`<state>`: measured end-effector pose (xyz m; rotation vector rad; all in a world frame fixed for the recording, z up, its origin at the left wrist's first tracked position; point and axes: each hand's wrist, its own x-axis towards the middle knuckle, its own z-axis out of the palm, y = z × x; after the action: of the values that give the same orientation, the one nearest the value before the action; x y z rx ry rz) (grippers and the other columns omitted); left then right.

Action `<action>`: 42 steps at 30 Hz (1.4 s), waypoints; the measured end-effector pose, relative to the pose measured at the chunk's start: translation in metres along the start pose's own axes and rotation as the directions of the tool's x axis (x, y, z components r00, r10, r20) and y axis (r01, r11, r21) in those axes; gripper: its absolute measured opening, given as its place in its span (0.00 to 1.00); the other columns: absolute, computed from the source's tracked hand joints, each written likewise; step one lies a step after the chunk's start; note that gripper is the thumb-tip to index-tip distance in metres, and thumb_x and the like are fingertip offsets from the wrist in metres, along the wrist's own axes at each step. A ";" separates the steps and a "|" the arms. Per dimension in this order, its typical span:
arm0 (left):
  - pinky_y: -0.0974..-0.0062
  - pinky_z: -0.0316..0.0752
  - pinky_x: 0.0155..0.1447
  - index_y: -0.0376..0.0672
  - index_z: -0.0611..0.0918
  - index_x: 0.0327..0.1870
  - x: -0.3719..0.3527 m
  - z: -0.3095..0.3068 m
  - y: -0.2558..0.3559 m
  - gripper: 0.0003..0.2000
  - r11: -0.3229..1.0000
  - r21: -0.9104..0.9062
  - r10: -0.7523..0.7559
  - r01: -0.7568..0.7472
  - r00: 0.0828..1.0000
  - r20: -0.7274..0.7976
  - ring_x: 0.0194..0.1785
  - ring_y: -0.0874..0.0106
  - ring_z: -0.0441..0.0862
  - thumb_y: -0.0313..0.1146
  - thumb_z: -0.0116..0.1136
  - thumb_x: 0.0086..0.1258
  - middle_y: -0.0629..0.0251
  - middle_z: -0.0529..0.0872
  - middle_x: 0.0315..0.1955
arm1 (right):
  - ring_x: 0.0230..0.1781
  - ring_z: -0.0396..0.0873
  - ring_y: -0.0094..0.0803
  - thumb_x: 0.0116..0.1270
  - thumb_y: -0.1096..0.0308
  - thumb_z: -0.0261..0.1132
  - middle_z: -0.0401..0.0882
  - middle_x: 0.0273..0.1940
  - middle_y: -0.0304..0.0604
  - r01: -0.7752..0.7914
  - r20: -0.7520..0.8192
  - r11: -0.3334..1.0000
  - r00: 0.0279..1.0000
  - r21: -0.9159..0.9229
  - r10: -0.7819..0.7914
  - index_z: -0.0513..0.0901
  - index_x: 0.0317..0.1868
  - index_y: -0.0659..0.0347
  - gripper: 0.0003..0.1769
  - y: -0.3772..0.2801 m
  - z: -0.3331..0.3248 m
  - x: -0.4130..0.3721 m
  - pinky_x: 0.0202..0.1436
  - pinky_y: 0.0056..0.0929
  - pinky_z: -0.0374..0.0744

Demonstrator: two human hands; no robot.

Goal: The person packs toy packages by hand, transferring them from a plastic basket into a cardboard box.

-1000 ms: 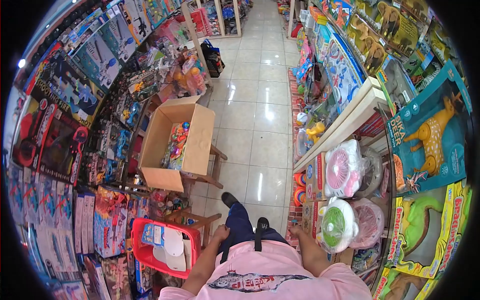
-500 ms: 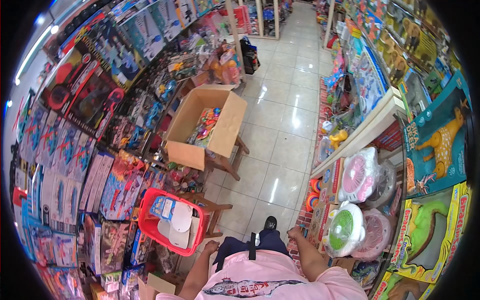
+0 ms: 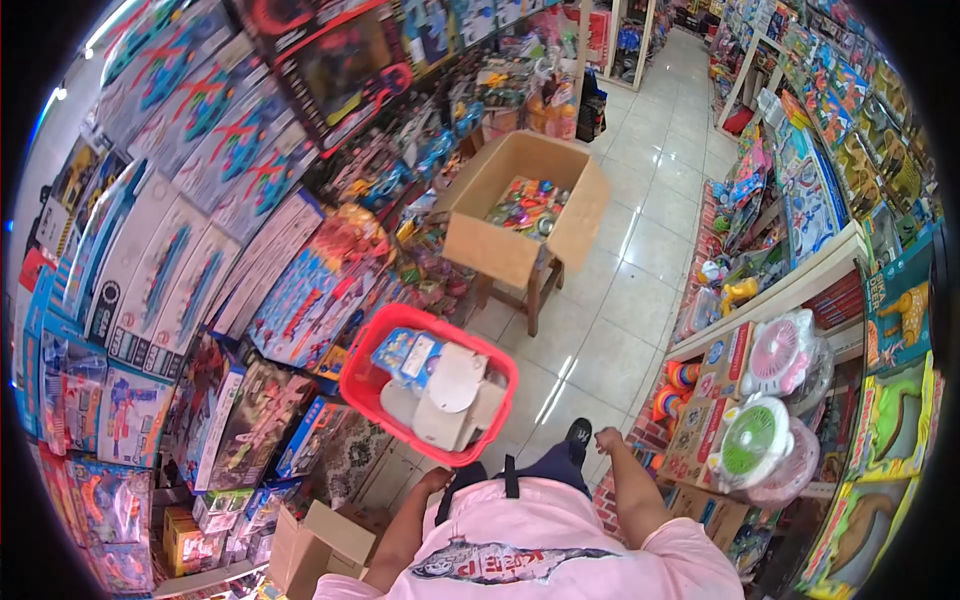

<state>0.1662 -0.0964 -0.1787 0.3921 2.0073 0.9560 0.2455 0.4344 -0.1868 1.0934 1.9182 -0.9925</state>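
Note:
My left hand hangs low at my left side, fingers curled, with nothing visible in it. Just ahead of it is a red plastic basket holding a blue-printed package and several white and grey flat pieces. On the other side, my right hand is held out near my knee, loosely closed and seemingly empty. It is nearest to a stack of orange round toys and brown cartons along the right shelf.
An open cardboard box with colourful small toys stands on a wooden stool ahead. Boxed toys line the left. Fan-shaped toys jut out on the right. A tiled aisle runs forward; another open carton is low at left.
My view has turned left, so the basket, stool and box appear further right. The basket looks larger and closer. Both hands stay low at my sides, the right one slightly higher in view.

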 end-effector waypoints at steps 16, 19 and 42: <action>0.68 0.70 0.53 0.37 0.78 0.48 -0.049 -0.219 0.116 0.12 0.946 -0.021 0.103 -0.324 0.361 -0.927 0.49 0.63 0.75 0.37 0.51 0.77 0.56 0.78 0.44 | 0.33 0.79 0.33 0.66 0.76 0.61 0.81 0.36 0.46 0.811 -0.867 0.580 0.339 0.073 -0.365 0.79 0.46 0.65 0.09 -0.259 0.067 -0.196 0.40 0.31 0.78; 0.61 0.65 0.58 0.37 0.78 0.49 -0.040 -0.225 0.156 0.12 0.969 0.198 0.242 -0.147 0.424 -0.873 0.55 0.58 0.71 0.35 0.53 0.73 0.56 0.76 0.50 | 0.38 0.81 0.36 0.66 0.75 0.61 0.81 0.38 0.49 0.749 -0.596 0.484 0.658 0.452 -0.461 0.78 0.48 0.66 0.10 -0.304 0.074 -0.220 0.42 0.32 0.79; 0.47 0.63 0.67 0.32 0.76 0.59 -0.071 -0.217 0.207 0.29 0.877 0.433 0.097 0.210 0.804 -0.586 0.66 0.53 0.69 0.49 0.58 0.67 0.51 0.74 0.63 | 0.35 0.79 0.49 0.63 0.74 0.66 0.80 0.35 0.54 0.801 -0.577 0.595 0.516 0.064 -0.633 0.76 0.42 0.69 0.10 -0.338 0.119 -0.218 0.40 0.42 0.75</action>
<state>0.0166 -0.1060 0.0903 0.3092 2.8407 0.5531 0.0521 0.1362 0.0352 0.7041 2.8577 -1.6631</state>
